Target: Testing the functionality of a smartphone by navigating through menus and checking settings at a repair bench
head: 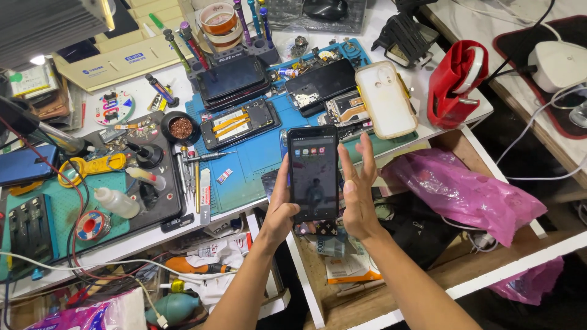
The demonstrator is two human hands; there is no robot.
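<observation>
A black smartphone (313,173) with its screen lit is held upright above the front edge of the workbench. My left hand (279,206) grips its left side and lower back. My right hand (358,192) rests along its right edge, fingers spread and pointing up. On the blue work mat (257,156) behind the phone lie several opened phones (240,124), a dark phone screen (231,76) and a pale phone case (386,99).
A holder with screwdrivers (244,27), tape rolls (217,19), a brass-wool tip cleaner (181,128), tweezers, a small bottle (116,202) and solder spool crowd the left. A red tape dispenser (455,79) stands right. A pink bag (465,192) lies in the open drawer below.
</observation>
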